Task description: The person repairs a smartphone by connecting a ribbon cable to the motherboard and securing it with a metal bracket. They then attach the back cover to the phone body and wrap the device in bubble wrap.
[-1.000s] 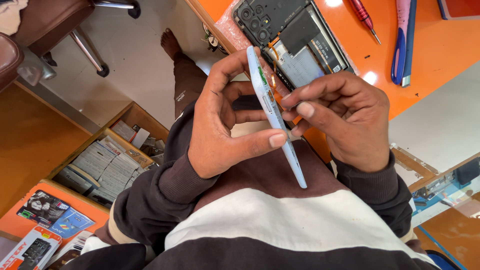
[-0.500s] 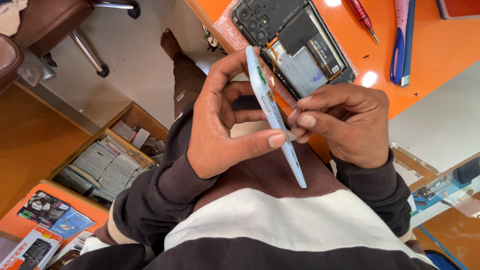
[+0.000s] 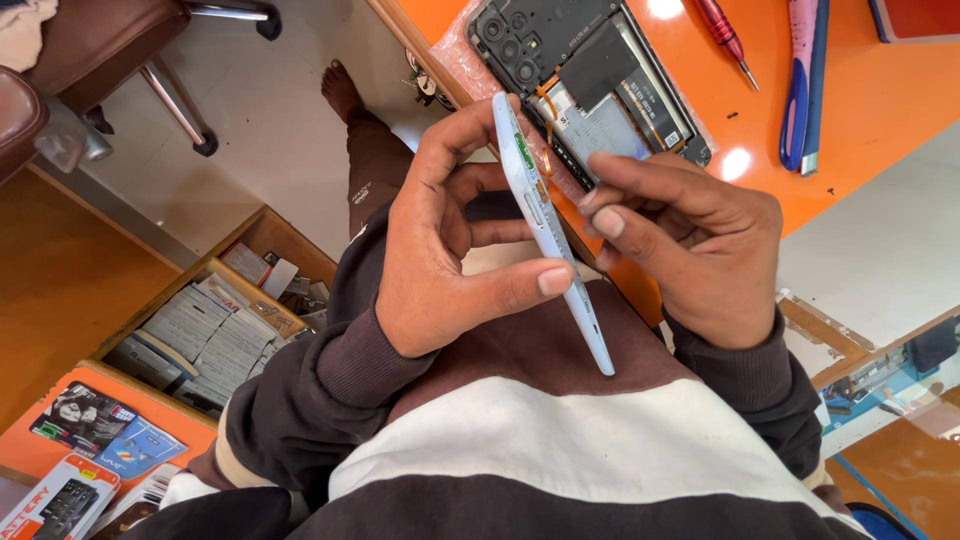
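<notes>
I am sitting at a glossy orange worktable [image 3: 860, 110] whose smooth top is catching 2 bright spots of light, with a pale speckled floor [image 3: 290, 130] showing below its edge. On the floor, a brown padded chair on a chrome leg [image 3: 120, 60] is standing to my left, and an open wooden box [image 3: 215, 320] is holding flat grey packs stacked in tight rows beside some glossy printed cartons [image 3: 90, 450].

Lying flat on the table, an opened phone body [image 3: 585, 75] is showing its dark plastic inner frame, round camera holes and a matte black rectangular block. Near it are lying a red-handled screwdriver [image 3: 725, 35] with a thin metal tip and a pink and blue flat tool [image 3: 803, 85].

I am holding a thin, pale blue phone back cover [image 3: 550, 235] edge-on above my lap, tilted, just in front of the table edge. My left hand [image 3: 450, 255] is pinching it, thumb pressing its lower edge and forefinger curling over the top. My right hand [image 3: 690, 245] is touching its other face, fingers pressed together and bent.
</notes>
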